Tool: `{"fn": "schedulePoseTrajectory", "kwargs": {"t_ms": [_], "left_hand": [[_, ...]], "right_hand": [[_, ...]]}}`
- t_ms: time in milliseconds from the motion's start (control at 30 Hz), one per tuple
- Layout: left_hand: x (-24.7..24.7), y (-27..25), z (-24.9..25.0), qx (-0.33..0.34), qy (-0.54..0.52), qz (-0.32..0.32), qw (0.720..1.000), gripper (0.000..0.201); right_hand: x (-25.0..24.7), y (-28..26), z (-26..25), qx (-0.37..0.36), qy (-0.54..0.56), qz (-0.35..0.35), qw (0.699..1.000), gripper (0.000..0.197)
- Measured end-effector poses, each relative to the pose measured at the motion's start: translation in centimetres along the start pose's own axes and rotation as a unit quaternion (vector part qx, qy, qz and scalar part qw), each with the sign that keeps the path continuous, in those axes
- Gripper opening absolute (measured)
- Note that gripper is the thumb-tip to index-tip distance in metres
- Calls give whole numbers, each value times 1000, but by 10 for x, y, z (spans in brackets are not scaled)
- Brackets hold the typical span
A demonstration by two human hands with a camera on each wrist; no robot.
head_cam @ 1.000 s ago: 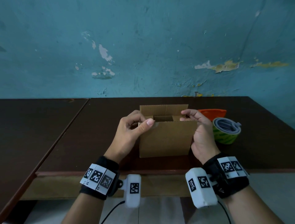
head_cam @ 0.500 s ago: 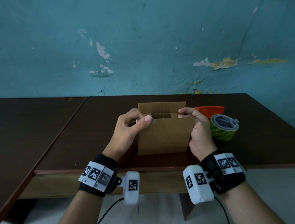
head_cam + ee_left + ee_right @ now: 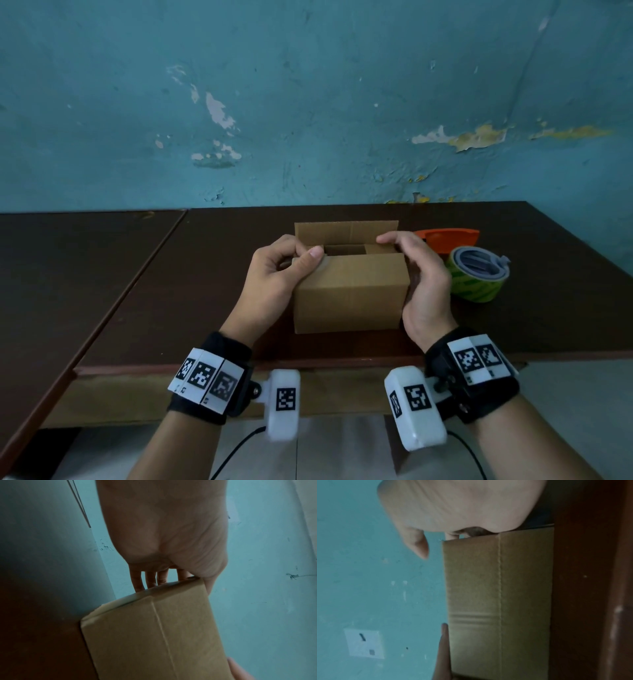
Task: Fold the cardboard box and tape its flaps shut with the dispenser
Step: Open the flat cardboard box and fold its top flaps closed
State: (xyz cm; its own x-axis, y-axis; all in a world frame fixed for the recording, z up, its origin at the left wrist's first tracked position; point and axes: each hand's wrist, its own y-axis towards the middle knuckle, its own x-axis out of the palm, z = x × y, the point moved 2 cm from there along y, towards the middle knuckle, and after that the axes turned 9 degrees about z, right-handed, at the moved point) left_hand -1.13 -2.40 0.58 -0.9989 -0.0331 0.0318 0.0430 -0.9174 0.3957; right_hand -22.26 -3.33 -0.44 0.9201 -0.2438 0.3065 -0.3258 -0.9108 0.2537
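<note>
Now the near flap [image 3: 359,270] of the cardboard box [image 3: 349,308] lies folded over the top; half a second ago it stood upright. The far flap [image 3: 346,231] is upright. The box sits on a dark brown table [image 3: 205,291] before a peeling teal wall [image 3: 308,102]. The left hand [image 3: 277,274] pinches the near flap's left corner, and the right hand [image 3: 424,284] cups the box's right end with bent fingers. The orange dispenser [image 3: 448,239] lies just beyond the right hand.

Shabby room: peeling wall [image 3: 308,102], wooden tables [image 3: 102,274]
</note>
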Motion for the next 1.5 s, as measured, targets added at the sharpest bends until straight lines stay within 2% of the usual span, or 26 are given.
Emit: {"fn": "schedulePoseTrajectory", "kwargs": {"t_ms": [67, 200, 267, 367, 433, 467, 567, 667, 867, 1100, 1267, 1367, 1500], "left_hand": [[-1, 1, -2, -6, 1, 2, 1000, 42], [-5, 3, -4, 17, 29, 20, 999, 14], [-3, 4, -1, 28, 18, 35, 999, 21], [-1, 6, 3, 34, 2, 46, 998, 52], [0, 6, 4, 39, 8, 47, 998, 73], [-1, 6, 3, 38, 12, 49, 998, 73], [-2, 5, 1, 33, 26, 59, 997, 46], [-3, 4, 1, 37, 16, 65, 997, 30], [-1, 3, -3, 13, 1, 89, 996, 15], [0, 5, -3, -8, -1, 96, 995, 10], [4, 5, -6, -53, -23, 89, 994, 16], [8, 6, -8, -130, -113, 100, 980, 22], [13, 6, -6, -221, -142, 79, 962, 18]], "right_hand": [[2, 0, 0, -25, -27, -14, 999, 13], [1, -1, 3, -40, -16, -12, 999, 35], [2, -2, 2, -32, 11, -12, 999, 52], [3, -2, 1, -57, 0, -36, 998, 66], [5, -2, 1, -72, -10, -44, 996, 62], [5, -2, 1, -75, -13, -39, 996, 59], [6, -1, 2, -73, -17, -20, 997, 43], [5, -1, 2, -87, -42, -1, 995, 19], [6, 0, 4, -121, -63, 24, 990, 18], [4, 4, 7, -102, -39, 33, 993, 9], [4, 4, 8, -89, -32, 27, 995, 9], [5, 3, 6, -86, -31, 23, 996, 14], [4, 3, 5, -74, -38, 12, 996, 15]]}}
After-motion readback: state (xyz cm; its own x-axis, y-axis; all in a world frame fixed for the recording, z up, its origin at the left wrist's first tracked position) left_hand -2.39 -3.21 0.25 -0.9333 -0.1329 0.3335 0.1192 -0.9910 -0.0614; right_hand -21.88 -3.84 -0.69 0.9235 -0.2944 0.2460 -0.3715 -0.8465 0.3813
